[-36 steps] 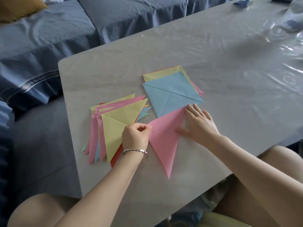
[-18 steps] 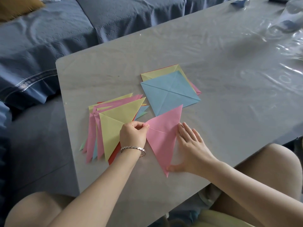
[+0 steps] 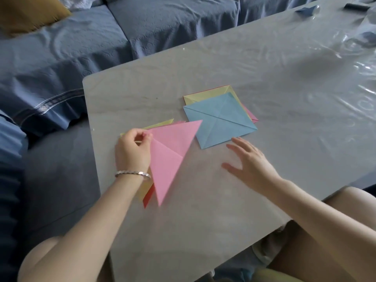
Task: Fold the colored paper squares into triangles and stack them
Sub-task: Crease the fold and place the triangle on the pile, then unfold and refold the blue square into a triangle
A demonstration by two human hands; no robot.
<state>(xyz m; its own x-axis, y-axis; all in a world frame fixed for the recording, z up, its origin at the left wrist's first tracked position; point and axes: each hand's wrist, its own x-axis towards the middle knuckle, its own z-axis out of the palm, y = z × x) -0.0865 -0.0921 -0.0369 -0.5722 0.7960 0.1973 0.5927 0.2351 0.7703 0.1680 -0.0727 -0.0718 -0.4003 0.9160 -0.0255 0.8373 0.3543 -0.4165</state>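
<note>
My left hand (image 3: 132, 151) pinches the left corner of a folded pink triangle (image 3: 171, 153) and holds it over the stack of folded triangles (image 3: 147, 197), which it mostly hides; yellow and red edges peek out beneath. To the right lies a pile of unfolded squares with a creased blue square (image 3: 220, 121) on top and yellow and pink sheets under it. My right hand (image 3: 250, 161) hovers over the table with fingers spread, holding nothing, just below the blue square.
The grey table (image 3: 264, 68) is covered with shiny clear plastic that wrinkles at the right. A blue sofa (image 3: 81, 41) runs along its far and left sides. Small dark objects (image 3: 307, 10) sit at the table's far end. My knees are at the near edge.
My left hand carried the pink triangle leftward onto the stack of folded ones. My right hand let go of the triangle and lifted off it, fingers spread.
</note>
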